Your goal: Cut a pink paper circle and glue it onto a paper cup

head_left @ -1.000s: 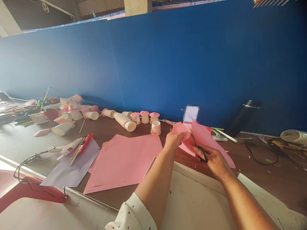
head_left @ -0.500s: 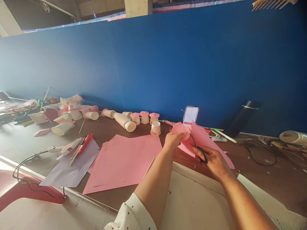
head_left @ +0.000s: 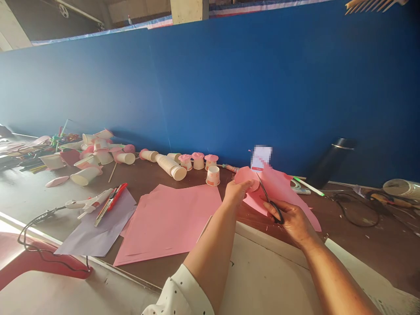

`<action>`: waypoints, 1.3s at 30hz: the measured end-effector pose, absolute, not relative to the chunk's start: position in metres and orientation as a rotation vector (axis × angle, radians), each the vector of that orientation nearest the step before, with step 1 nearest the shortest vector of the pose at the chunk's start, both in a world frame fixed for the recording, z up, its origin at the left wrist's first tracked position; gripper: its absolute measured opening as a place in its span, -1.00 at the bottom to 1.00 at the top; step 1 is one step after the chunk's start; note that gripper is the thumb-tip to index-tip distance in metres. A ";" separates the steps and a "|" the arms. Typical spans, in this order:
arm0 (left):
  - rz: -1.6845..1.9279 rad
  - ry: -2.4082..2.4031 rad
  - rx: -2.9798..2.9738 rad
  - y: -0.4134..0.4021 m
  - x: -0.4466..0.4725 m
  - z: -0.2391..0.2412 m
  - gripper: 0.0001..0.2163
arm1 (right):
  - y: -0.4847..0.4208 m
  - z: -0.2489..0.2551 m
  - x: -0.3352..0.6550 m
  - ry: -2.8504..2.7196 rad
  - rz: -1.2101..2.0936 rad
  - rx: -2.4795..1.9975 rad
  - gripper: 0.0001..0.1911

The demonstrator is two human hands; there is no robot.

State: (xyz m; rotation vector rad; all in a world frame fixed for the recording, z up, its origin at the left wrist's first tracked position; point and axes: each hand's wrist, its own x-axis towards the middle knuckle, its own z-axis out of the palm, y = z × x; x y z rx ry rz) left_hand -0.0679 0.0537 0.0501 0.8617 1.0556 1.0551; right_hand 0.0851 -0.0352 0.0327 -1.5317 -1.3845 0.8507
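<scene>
My left hand [head_left: 238, 191] is closed on a piece of pink paper [head_left: 278, 183], thumb on top, at a rounded, partly cut part near its left end. The rest of the sheet spreads to the right behind my right hand [head_left: 293, 221]. That hand is wrapped round the handles of black-handled scissors [head_left: 274, 209]. Their blades point up and left at the paper, beside the rounded part. To the left lies a stack of pink sheets [head_left: 173, 218]. A paper cup [head_left: 213, 176] stands upside down behind my left hand, in front of several cups with pink paper tops [head_left: 198, 160].
A nested row of paper cups [head_left: 169, 167] lies on the table. Further left are a glue gun [head_left: 88, 202], a red utility knife [head_left: 111, 203] on purple paper [head_left: 98, 234], and a heap of cups. A black bottle [head_left: 331, 162] stands against the blue panel [head_left: 262, 78] at right.
The pink paper has shifted slightly, and its rounded part at the left looks flatter and fuller. Both hands and the scissors stay almost in place.
</scene>
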 end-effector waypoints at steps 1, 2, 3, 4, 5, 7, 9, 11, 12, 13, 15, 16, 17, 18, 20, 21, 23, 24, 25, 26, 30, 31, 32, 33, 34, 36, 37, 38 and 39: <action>1.048 1.066 0.871 0.054 -0.068 0.050 -0.69 | -0.035 0.031 0.086 -1.387 0.853 -1.524 -0.64; 1.037 1.075 0.882 0.055 -0.069 0.050 -0.68 | -0.034 0.029 0.087 -1.389 0.854 -1.517 -0.64; 1.025 1.086 0.891 0.056 -0.069 0.050 -0.67 | -0.034 0.028 0.087 -1.391 0.851 -1.514 -0.63; 1.014 1.096 0.899 0.057 -0.069 0.050 -0.67 | -0.034 0.027 0.087 -1.392 0.848 -1.514 -0.63; 1.008 1.102 0.903 0.057 -0.070 0.050 -0.68 | -0.033 0.027 0.087 -1.393 0.846 -1.518 -0.64; 1.009 1.107 0.903 0.058 -0.069 0.051 -0.70 | -0.034 0.028 0.087 -1.393 0.840 -1.527 -0.66; 1.019 1.098 0.889 0.058 -0.068 0.051 -0.72 | -0.034 0.029 0.086 -1.398 0.840 -1.530 -0.70; 1.052 1.065 0.868 0.057 -0.067 0.050 -0.72 | -0.035 0.030 0.085 -1.406 0.840 -1.522 -0.73; 1.073 1.048 0.860 0.056 -0.067 0.049 -0.72 | -0.035 0.031 0.085 -1.406 0.841 -1.519 -0.73; 1.096 1.031 0.857 0.056 -0.066 0.048 -0.70 | -0.035 0.031 0.085 -1.403 0.845 -1.518 -0.73; 1.120 1.017 0.862 0.055 -0.065 0.047 -0.68 | -0.035 0.031 0.085 -1.394 0.850 -1.516 -0.71; 1.116 1.022 0.864 0.056 -0.065 0.046 -0.68 | -0.035 0.031 0.085 -1.394 0.852 -1.515 -0.69; 1.104 1.030 0.864 0.056 -0.065 0.045 -0.67 | -0.035 0.031 0.085 -1.396 0.851 -1.515 -0.68; 1.095 1.034 0.861 0.057 -0.065 0.044 -0.67 | -0.035 0.030 0.085 -1.400 0.847 -1.515 -0.67; 1.084 1.032 0.835 0.058 -0.064 0.043 -0.67 | -0.034 0.030 0.085 -1.413 0.834 -1.518 -0.66; 1.083 1.026 0.818 0.059 -0.064 0.042 -0.66 | -0.034 0.030 0.085 -1.417 0.830 -1.522 -0.65; 1.075 1.022 0.784 0.060 -0.064 0.040 -0.62 | -0.034 0.031 0.084 -1.417 0.821 -1.533 -0.64; 1.070 1.023 0.771 0.061 -0.064 0.040 -0.59 | -0.034 0.031 0.084 -1.418 0.818 -1.540 -0.63; 1.066 1.025 0.763 0.061 -0.064 0.039 -0.57 | -0.034 0.030 0.084 -1.421 0.819 -1.548 -0.62; 1.064 1.028 0.758 0.062 -0.064 0.039 -0.56 | -0.034 0.030 0.084 -1.424 0.821 -1.555 -0.62; 1.064 1.057 0.754 0.062 -0.064 0.040 -0.61 | -0.033 0.027 0.083 -1.428 0.827 -1.541 -0.61; 1.063 1.064 0.762 0.061 -0.064 0.041 -0.62 | -0.033 0.026 0.083 -1.421 0.821 -1.538 -0.60; 1.064 1.068 0.776 0.061 -0.064 0.041 -0.64 | -0.033 0.024 0.083 -1.411 0.812 -1.537 -0.59; 1.062 1.073 0.798 0.060 -0.063 0.042 -0.65 | -0.032 0.023 0.083 -1.400 0.803 -1.539 -0.58; 1.055 1.080 0.824 0.059 -0.063 0.043 -0.66 | -0.032 0.022 0.083 -1.390 0.794 -1.542 -0.57; 1.038 1.090 0.877 0.056 -0.063 0.045 -0.68 | -0.031 0.021 0.085 -1.384 0.784 -1.542 -0.58; 1.034 1.095 0.894 0.055 -0.063 0.046 -0.69 | -0.031 0.020 0.085 -1.387 0.780 -1.541 -0.59; 1.030 1.099 0.902 0.054 -0.063 0.046 -0.70 | -0.031 0.020 0.085 -1.391 0.778 -1.540 -0.60; 1.030 1.095 0.907 0.053 -0.063 0.047 -0.71 | -0.031 0.021 0.086 -1.393 0.777 -1.540 -0.61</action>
